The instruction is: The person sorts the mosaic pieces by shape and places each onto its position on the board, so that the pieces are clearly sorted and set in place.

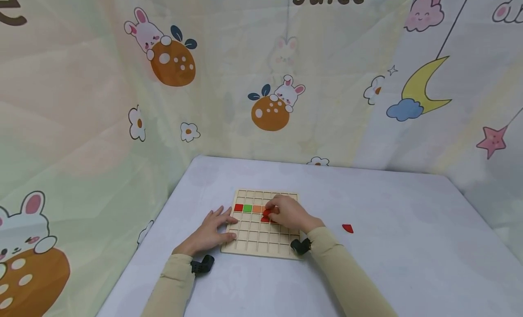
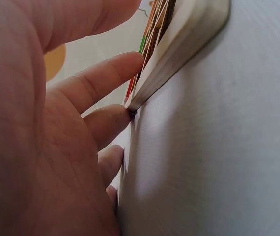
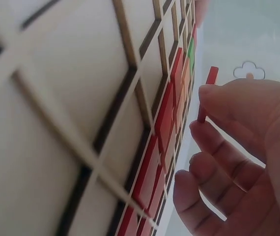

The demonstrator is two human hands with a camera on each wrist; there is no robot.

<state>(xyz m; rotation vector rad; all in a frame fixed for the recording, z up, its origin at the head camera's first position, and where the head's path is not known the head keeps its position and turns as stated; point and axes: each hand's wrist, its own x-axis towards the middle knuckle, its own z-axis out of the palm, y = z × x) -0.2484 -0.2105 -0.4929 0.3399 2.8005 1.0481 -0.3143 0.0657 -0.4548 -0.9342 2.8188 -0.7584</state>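
Note:
A pale wooden grid board lies on the table. Along one row sit a red square tile, a green tile and an orange tile. My right hand is over the board, pinching a thin red piece between thumb and index finger. In the right wrist view this piece is edge-on, and several red tiles lie in cells below it. With fingers spread, my left hand touches the board's left edge. Part of the row is hidden behind the right hand.
To the right of the board, a loose red piece with one curved edge lies on the white-covered table. Behind the table hangs a printed cloth. Dark wrist cameras sit on both wrists, the right one overlapping the board's corner in the head view.

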